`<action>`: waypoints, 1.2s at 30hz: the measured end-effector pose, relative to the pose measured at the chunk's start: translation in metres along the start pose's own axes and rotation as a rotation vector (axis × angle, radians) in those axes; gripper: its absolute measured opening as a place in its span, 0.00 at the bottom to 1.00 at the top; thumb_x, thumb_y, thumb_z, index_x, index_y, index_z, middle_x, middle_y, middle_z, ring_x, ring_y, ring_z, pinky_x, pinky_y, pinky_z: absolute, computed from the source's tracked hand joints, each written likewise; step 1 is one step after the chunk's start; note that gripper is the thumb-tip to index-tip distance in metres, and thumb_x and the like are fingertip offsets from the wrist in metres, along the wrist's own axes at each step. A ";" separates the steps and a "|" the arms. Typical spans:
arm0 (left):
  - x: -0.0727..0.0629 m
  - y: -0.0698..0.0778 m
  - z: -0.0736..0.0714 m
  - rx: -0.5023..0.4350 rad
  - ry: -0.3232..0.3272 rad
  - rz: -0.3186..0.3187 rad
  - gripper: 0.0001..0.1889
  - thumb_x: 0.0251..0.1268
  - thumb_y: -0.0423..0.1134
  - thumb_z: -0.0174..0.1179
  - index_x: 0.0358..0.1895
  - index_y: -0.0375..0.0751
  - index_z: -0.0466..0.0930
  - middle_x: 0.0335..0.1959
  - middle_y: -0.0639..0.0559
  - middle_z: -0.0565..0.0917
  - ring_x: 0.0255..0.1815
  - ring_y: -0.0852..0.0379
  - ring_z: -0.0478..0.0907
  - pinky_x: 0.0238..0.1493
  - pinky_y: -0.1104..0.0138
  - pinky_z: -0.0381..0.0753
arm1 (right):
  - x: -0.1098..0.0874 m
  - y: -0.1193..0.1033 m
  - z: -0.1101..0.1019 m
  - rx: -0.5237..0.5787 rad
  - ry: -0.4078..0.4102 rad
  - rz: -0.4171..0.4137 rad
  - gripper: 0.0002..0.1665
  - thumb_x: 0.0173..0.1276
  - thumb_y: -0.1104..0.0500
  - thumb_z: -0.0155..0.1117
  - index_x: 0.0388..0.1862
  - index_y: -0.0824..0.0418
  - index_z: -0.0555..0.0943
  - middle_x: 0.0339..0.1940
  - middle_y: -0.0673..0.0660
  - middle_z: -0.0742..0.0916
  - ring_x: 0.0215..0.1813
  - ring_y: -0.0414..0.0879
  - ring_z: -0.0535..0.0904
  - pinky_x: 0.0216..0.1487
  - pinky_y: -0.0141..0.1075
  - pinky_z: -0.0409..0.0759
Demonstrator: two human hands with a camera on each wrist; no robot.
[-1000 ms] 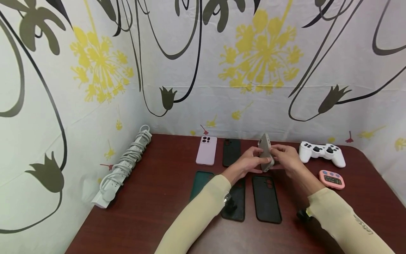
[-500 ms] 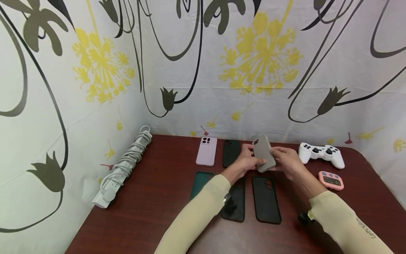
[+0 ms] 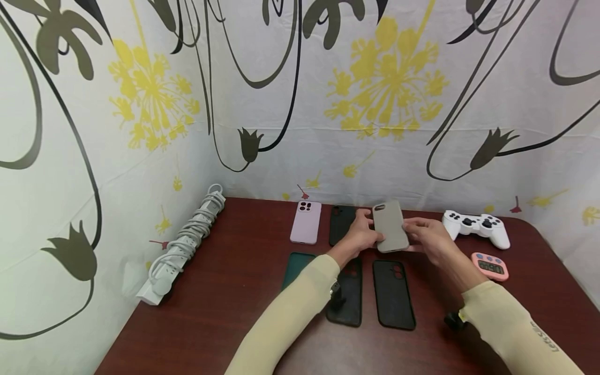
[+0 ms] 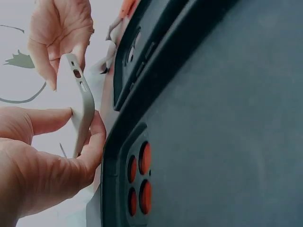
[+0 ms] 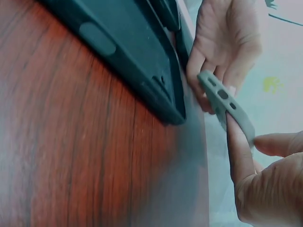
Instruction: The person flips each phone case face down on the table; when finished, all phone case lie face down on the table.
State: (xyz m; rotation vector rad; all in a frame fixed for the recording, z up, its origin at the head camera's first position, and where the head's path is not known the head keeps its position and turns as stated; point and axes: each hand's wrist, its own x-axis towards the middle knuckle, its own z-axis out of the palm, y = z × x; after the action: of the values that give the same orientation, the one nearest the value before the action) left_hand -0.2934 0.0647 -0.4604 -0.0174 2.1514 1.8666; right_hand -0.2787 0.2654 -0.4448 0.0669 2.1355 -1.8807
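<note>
A light grey phone case (image 3: 391, 227) with a camera cutout at its upper left is held up above the table's far side, its back toward the head camera. My left hand (image 3: 360, 234) pinches its left edge, thumb on the back. At the right edge my right hand (image 3: 430, 239) pinches it between thumb and fingers. The left wrist view shows the grey case (image 4: 84, 109) edge-on, with port holes in its end. Just below the hands lie a black case (image 3: 394, 296) and another dark case (image 3: 346, 297), the latter partly under the left forearm.
A lilac case (image 3: 305, 223) and a dark case (image 3: 341, 225) lie along the back. The left sleeve partly covers a teal case (image 3: 297, 266). At right are a white game controller (image 3: 475, 227) and a pink timer (image 3: 489, 266). A cord-wrapped power strip (image 3: 185, 245) lies along the left wall.
The grey case has turned from nearly edge-on to showing its back to the head camera. Both hands have kept hold of it and shifted slightly.
</note>
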 end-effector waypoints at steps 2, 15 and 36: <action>0.000 0.001 0.000 0.078 0.009 0.003 0.38 0.68 0.27 0.69 0.78 0.41 0.63 0.71 0.42 0.76 0.62 0.44 0.82 0.55 0.51 0.88 | 0.000 0.001 -0.002 -0.032 0.001 -0.002 0.33 0.84 0.56 0.58 0.77 0.76 0.64 0.41 0.38 0.88 0.44 0.32 0.87 0.44 0.38 0.92; 0.002 0.004 0.001 0.386 0.006 0.078 0.35 0.71 0.32 0.68 0.78 0.42 0.65 0.68 0.42 0.77 0.58 0.48 0.83 0.42 0.61 0.89 | 0.005 0.012 -0.009 -0.169 0.016 -0.003 0.35 0.82 0.57 0.60 0.78 0.73 0.63 0.45 0.44 0.87 0.44 0.34 0.87 0.46 0.45 0.92; 0.015 0.008 0.003 0.784 0.034 0.073 0.31 0.71 0.36 0.65 0.75 0.44 0.67 0.66 0.44 0.74 0.38 0.53 0.74 0.32 0.66 0.74 | 0.019 0.015 0.003 -0.326 0.103 -0.012 0.28 0.81 0.60 0.59 0.73 0.73 0.71 0.55 0.64 0.86 0.44 0.38 0.85 0.43 0.45 0.93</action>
State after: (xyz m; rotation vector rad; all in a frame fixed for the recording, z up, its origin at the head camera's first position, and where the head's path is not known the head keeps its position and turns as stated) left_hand -0.3091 0.0716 -0.4564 0.1950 2.7765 0.9403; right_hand -0.2931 0.2616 -0.4639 0.0826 2.4881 -1.5409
